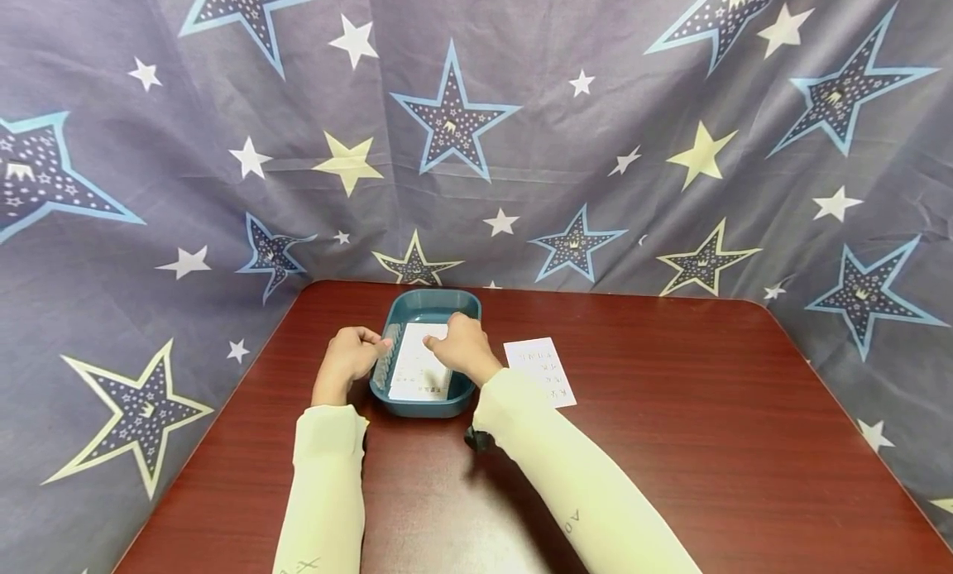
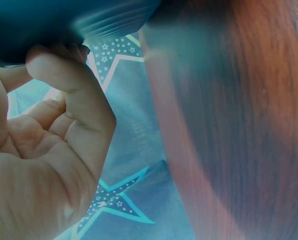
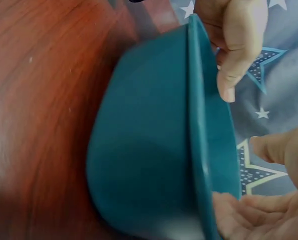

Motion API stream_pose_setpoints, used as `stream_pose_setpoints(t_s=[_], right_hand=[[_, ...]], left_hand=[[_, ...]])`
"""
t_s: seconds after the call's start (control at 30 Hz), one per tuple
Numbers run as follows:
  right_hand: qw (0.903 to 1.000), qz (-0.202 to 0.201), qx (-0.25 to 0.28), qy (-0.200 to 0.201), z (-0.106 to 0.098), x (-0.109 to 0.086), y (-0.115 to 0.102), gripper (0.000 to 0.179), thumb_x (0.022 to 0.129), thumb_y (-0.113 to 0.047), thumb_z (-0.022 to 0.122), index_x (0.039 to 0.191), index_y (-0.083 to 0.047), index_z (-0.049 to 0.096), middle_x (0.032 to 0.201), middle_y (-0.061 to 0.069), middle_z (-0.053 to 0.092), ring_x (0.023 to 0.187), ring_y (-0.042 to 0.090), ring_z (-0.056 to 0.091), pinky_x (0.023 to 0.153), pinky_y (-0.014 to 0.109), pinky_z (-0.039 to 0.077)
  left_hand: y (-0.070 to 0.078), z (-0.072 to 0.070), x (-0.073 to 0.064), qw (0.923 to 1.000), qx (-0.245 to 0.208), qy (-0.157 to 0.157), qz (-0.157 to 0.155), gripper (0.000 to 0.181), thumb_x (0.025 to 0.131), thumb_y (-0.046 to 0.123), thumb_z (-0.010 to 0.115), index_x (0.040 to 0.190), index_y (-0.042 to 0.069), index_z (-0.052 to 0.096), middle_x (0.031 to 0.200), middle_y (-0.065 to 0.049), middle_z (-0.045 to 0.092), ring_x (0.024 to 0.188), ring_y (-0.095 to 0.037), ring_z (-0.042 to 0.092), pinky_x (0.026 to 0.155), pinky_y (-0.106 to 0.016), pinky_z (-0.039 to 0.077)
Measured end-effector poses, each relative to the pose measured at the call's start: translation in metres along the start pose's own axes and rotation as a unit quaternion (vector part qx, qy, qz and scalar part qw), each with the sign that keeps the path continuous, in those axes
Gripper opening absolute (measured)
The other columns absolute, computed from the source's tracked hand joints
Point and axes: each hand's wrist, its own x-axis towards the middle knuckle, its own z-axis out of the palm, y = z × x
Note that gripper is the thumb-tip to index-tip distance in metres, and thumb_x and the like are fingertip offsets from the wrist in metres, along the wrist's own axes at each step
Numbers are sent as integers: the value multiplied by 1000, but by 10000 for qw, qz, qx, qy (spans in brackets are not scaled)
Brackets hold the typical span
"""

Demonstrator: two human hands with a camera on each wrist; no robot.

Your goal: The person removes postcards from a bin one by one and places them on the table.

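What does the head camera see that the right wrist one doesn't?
Only the head view shows the paper in the tray, the loose sheet on the table and both sleeves. Only the right wrist view shows a close-up of the tray's outer wall. Both show the tray, the table, the starry curtain, the left hand and the right hand.

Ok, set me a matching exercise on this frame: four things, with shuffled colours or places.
1. Plastic bin
2. Lone paper slip
3. Left hand
4. Tabletop

A. Reddish-brown
B. Flat on the table, right of the bin
C. Teal
D. At the bin's left side

Pairs: 1-C, 2-B, 3-D, 4-A
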Motion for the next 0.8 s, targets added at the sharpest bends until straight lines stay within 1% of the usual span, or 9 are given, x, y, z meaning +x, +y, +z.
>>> stream_pose_setpoints(t_s=[0.07,0.13,0.23,0.3,0.37,0.5,0.6,0.7,0.8], right_hand=[[9998,92,0,-148,5,0,-3,47,96,-39,71,115,4,64,107,17,66,103,34,65,88,46,54],[9988,233,97,-424,9,-1,-7,60,96,-39,70,131,8,57,122,20,65,114,34,63,94,45,53],[9940,499,405,-887,14,-5,-11,85,97,-39,69,152,13,30,144,26,53,131,35,54,102,44,49],[9903,668,535,-1097,16,-6,-12,96,97,-39,68,157,13,14,152,29,43,138,36,48,106,46,47],[9892,782,466,-1153,19,-8,-14,100,97,-40,68,157,14,9,155,30,39,142,39,43,110,47,43],[9909,899,-158,-986,25,-7,-16,95,96,-42,68,154,16,20,158,31,32,141,49,39,112,53,39],[9902,916,-709,-780,32,-6,-18,89,93,-39,71,149,17,33,156,34,33,135,52,43,110,54,41],[9864,1002,-1125,-662,39,-7,-20,87,89,-33,75,147,18,36,153,35,36,130,50,48,105,50,46],[9823,1150,-1349,-608,45,-8,-21,93,87,-33,77,149,18,31,152,34,37,129,49,49,102,48,49]], left_hand=[[-1,0,0,10000,-6,-2,1,33,98,31,69,107,0,69,103,-18,66,91,-31,58,74,-40,50],[-1,1,1,10000,-15,-18,6,33,98,31,69,107,0,69,104,-18,66,92,-31,58,74,-40,50],[-1,1,2,10000,-18,0,23,33,99,31,68,107,0,69,103,-18,66,91,-30,58,74,-40,50],[0,2,3,10000,-8,5,24,33,99,31,68,107,0,69,103,-17,66,91,-30,58,75,-40,50],[0,2,3,10000,-1,9,24,33,98,31,69,107,0,69,101,-17,66,91,-30,58,74,-40,50],[-1,3,3,10000,3,9,26,32,97,32,69,105,0,69,98,-16,65,88,-29,58,73,-38,49],[-2,2,3,10000,-19,68,3,32,97,31,70,104,0,69,96,-15,65,86,-29,58,71,-37,49],[-3,1,2,9999,-40,102,-15,32,97,31,70,105,0,69,97,-15,66,85,-28,59,69,-36,49],[-3,1,2,9999,-73,80,-2,32,97,31,70,106,0,69,97,-15,66,86,-28,59,69,-36,49]])
